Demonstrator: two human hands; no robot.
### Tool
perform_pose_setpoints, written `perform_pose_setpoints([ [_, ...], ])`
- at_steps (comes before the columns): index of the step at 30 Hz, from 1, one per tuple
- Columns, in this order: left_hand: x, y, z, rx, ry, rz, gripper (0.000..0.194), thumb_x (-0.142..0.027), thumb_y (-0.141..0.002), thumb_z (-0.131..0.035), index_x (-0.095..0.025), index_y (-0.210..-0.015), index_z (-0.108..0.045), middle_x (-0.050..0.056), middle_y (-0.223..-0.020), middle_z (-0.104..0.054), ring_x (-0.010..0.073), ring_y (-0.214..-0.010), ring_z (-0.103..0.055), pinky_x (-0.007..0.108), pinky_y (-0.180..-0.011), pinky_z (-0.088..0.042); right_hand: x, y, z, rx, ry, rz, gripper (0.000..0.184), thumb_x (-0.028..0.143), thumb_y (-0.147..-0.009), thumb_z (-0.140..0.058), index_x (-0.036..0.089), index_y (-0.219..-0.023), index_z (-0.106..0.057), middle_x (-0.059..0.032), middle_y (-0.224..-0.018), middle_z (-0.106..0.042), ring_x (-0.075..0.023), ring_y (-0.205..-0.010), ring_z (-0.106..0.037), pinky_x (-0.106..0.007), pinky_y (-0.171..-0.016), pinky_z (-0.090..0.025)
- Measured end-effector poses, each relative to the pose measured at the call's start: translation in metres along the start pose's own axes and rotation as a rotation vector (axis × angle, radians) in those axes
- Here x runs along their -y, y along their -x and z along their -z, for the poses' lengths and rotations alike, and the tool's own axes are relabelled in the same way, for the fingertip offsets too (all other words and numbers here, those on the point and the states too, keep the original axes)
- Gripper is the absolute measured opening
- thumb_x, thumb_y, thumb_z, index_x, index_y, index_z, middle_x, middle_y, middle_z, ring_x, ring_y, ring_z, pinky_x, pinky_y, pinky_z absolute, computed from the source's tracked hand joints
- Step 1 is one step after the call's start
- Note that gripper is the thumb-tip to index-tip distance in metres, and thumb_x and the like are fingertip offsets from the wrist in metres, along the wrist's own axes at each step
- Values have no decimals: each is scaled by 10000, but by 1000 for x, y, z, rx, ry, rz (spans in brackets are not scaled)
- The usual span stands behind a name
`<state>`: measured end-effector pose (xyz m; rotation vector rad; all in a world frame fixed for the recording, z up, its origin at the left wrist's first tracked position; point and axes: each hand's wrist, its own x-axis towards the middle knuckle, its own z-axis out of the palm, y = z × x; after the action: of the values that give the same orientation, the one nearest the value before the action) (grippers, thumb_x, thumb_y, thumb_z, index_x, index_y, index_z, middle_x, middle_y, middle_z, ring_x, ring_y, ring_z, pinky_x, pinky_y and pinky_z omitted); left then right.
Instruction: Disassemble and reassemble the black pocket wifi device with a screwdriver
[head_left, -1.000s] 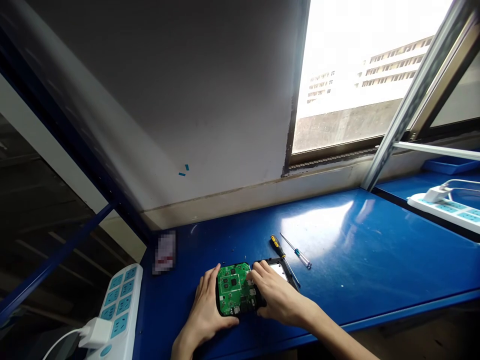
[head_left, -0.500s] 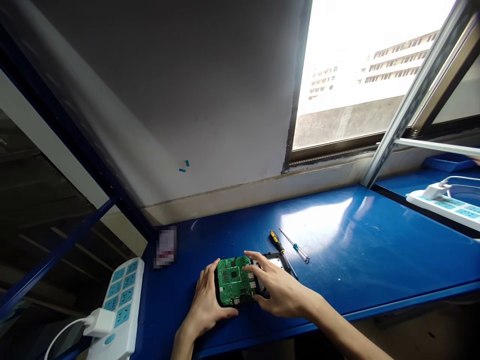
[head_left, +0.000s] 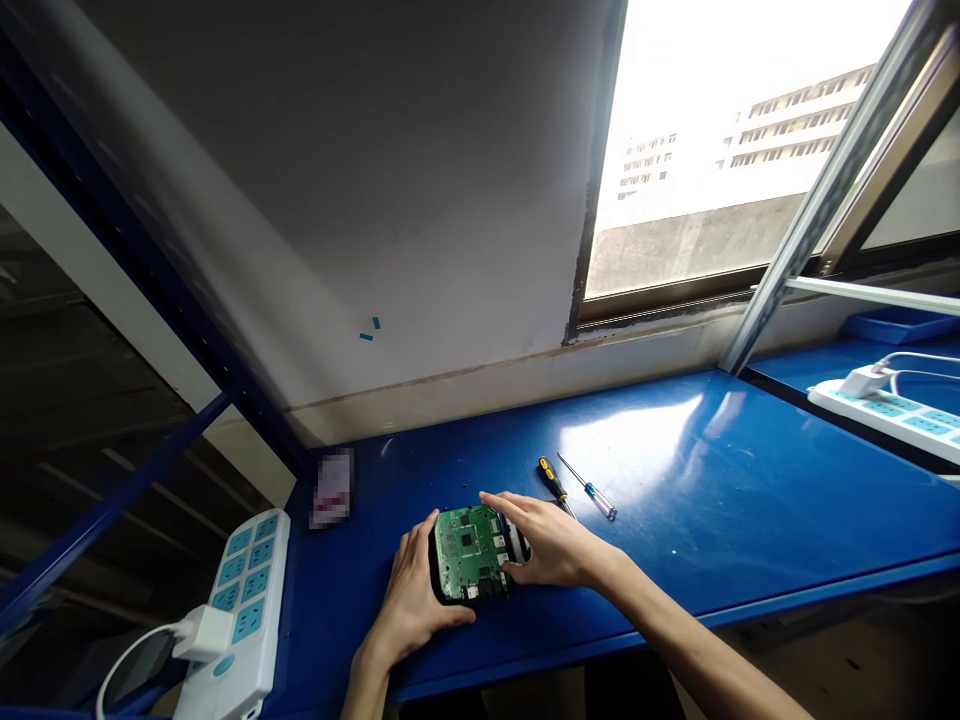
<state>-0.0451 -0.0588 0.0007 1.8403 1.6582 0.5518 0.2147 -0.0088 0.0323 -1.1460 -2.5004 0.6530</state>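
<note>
A green circuit board [head_left: 461,565] with a dark chip and metal ports along its right side sits in a shallow black case near the table's front edge. My left hand [head_left: 411,585] is wrapped round the left side of the case, thumb along the front and fingers at the back left corner. My right hand [head_left: 551,540] spans the board's right side, thumb at the metal ports and fingertips at the back right corner. Under that hand lies a black part with a white area, mostly hidden.
Behind my right hand lie a yellow-and-black screwdriver [head_left: 553,478] and a clear-handled screwdriver [head_left: 598,500]. A white power strip [head_left: 251,590] with a plugged-in adapter stands at the left. Another power strip [head_left: 889,412] is at the far right. Small dark bits dot the blue table [head_left: 712,520].
My right hand's fingers have lifted, spread, and come over the board's back right corner, while its thumb has moved onto the ports. My left hand has kept its hold on the case.
</note>
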Motion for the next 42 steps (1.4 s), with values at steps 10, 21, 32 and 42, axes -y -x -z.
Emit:
perform_pose_setpoints([
  [10,-2,-1,4,42,48,18,1281,-264,-562,-900,-220,-1630,-193,144,-1635,-343,382,-1541,-229,536,-1254,-229,-8,-10,-4,-3,-1,-12,954,261,-742,-697,155,-1611,-319,-168,-1542,-543,-337,-1331,-614,-437,-1073,-520],
  [21,-2,4,19,48,135,-30,1037,-309,-808,-745,-311,-1646,-134,101,-1693,-187,329,-1584,-139,539,-1267,-214,3,-13,4,7,-23,-14,958,305,-761,-703,136,-1617,-309,-187,-1536,-543,-360,-1340,-606,-468,-1074,-534],
  [32,-11,-1,26,135,96,-83,1110,-260,-708,-837,-312,-1634,-229,85,-1678,-288,347,-1564,-210,574,-1257,-252,2,-4,-12,-105,-99,38,883,258,-732,-727,168,-1557,-427,-182,-1517,-566,-367,-1339,-611,-508,-1094,-539],
  [42,0,-8,32,170,128,-131,1094,-221,-736,-780,-343,-1643,-180,42,-1720,-221,351,-1598,-93,616,-1276,-159,-6,-3,-24,-275,-265,79,866,231,-739,-757,234,-1536,-419,-146,-1441,-639,-296,-1264,-679,-471,-1067,-580],
])
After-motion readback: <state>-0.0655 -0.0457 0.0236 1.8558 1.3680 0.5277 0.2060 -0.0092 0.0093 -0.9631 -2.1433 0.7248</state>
